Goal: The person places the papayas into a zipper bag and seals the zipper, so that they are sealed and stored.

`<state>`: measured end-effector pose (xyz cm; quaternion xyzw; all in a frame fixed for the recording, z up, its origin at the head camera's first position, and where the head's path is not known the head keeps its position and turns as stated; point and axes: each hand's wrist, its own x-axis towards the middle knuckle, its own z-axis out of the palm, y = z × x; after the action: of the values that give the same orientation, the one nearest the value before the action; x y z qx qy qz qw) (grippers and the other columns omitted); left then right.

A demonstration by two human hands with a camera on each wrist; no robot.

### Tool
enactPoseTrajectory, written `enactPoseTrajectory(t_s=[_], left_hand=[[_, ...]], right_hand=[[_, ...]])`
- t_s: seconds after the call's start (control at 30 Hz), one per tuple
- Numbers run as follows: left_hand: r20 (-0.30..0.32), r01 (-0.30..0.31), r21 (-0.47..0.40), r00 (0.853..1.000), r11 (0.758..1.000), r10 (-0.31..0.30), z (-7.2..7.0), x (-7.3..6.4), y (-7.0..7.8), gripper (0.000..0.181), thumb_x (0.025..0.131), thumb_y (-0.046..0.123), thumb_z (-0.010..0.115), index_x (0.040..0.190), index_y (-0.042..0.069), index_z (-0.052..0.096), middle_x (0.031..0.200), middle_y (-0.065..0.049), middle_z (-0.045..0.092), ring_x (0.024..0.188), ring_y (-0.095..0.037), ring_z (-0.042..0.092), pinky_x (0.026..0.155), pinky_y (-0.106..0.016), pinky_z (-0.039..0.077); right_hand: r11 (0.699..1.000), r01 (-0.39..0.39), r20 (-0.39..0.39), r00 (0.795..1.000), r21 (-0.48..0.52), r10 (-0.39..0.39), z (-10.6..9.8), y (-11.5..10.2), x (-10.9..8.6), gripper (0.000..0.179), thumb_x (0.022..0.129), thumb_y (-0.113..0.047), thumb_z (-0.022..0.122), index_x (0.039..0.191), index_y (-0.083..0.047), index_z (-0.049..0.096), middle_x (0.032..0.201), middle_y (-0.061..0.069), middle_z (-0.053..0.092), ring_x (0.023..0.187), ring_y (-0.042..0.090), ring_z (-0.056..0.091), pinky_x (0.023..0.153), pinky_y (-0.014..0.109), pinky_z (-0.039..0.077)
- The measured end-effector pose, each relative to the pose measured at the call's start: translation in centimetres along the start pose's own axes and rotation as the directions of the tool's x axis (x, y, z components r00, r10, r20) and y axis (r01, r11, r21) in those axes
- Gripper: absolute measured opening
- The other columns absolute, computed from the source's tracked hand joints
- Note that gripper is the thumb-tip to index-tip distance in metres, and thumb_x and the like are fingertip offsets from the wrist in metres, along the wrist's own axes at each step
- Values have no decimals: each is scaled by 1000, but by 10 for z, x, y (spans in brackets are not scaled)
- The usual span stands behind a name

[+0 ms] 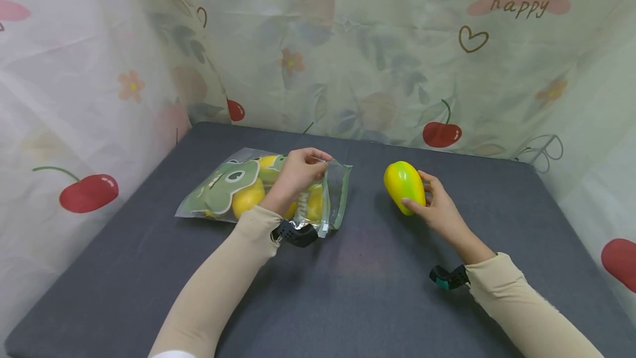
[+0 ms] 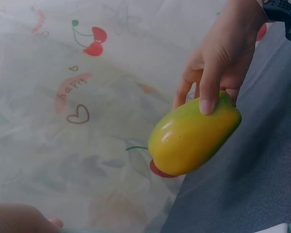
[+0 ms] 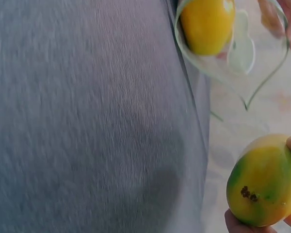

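Note:
A clear zip bag [image 1: 213,195] with a green cartoon print lies on its side at centre-left, several yellow fruits [image 1: 247,199] inside. My left hand [image 1: 297,175] pinches the upper edge of its mouth, which gapes to the right. In the right wrist view that mouth stands apart around a yellow fruit [image 3: 207,26]. My right hand [image 1: 442,209] grips a glossy yellow-green fruit [image 1: 401,185], shaped like a mango or papaya, above the table, right of the bag. Thumb and fingers hold it from one end in the left wrist view; dark spots mark its other end.
The dark grey table [image 1: 358,291] stretches beneath both hands. A printed curtain [image 1: 348,59] hangs along its back and sides. A thin looped cord [image 1: 545,151] sits at the back right corner. Both wrists carry black straps.

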<state>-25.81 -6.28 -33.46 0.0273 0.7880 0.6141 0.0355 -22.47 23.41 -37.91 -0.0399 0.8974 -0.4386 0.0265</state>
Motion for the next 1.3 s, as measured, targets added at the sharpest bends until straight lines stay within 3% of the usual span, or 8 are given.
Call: enactPoseTrajectory(t_s=[0.73, 1.3], left_hand=[[-4, -6, 0, 1000, 1000, 6, -1, -1, 2, 21, 86, 2, 57, 101, 6, 71, 87, -8, 63, 68, -17, 56, 64, -25, 48], [2, -1, 6, 1000, 1000, 1, -2, -1, 1, 22, 87, 4, 57, 103, 7, 71, 90, -8, 64, 72, -19, 56, 67, -27, 48]], right_hand=[[993, 105, 145, 983, 45, -111, 41, -17, -13, 80, 90, -26, 68, 151, -4, 20, 141, 26, 39, 125, 43, 49, 95, 48, 50], [996, 69, 230, 970, 62, -82, 67, -21, -14, 74, 89, -30, 69, 144, -3, 27, 144, 25, 40, 127, 42, 49, 99, 50, 46]])
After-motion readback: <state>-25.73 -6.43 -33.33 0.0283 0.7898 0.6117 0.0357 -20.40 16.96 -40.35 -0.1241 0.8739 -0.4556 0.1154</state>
